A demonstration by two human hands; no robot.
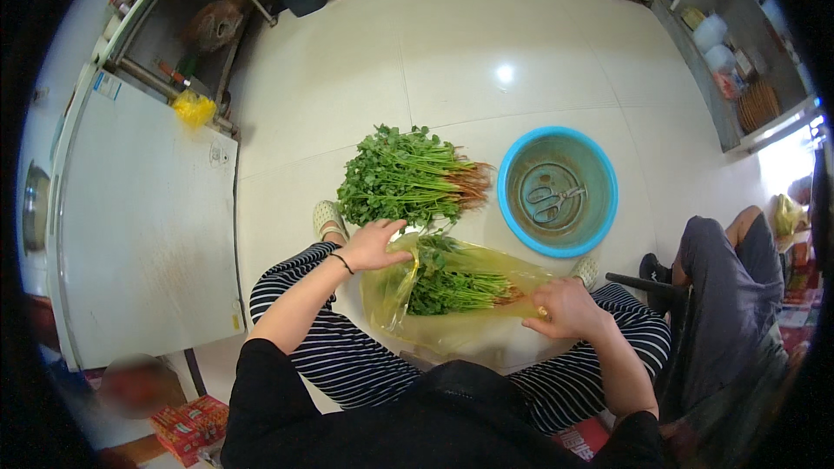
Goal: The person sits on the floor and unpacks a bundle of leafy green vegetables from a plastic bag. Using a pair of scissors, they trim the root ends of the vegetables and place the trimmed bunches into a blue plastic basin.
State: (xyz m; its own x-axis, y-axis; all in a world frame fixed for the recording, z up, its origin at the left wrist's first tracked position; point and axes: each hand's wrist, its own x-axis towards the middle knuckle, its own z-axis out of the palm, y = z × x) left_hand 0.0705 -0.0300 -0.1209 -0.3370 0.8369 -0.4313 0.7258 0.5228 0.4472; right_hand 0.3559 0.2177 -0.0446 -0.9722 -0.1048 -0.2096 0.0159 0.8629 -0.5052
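A translucent yellow plastic bag (456, 335) lies between my knees, with a bunch of leafy green herbs (449, 290) inside. My left hand (374, 246) holds the bag's upper left edge; its index finger and thumb point right, and its other fingers are hidden. At the bag's right end, my right hand (565, 309) grips the plastic near the reddish roots. Just beyond the bag, a larger pile of leafy herbs (404, 176) rests on the floor, leaves left and brown-red roots right. Scissors (552, 202) lie in a blue plastic basin (557, 249) to its right.
At the left stands a white chest freezer (150, 221), near a shelf with a yellow bag (193, 109). Another person's legs (723, 299) are close by on the right, beside a dark stool (671, 326). Shelving (710, 71) lines the far right above the tiled floor (456, 52).
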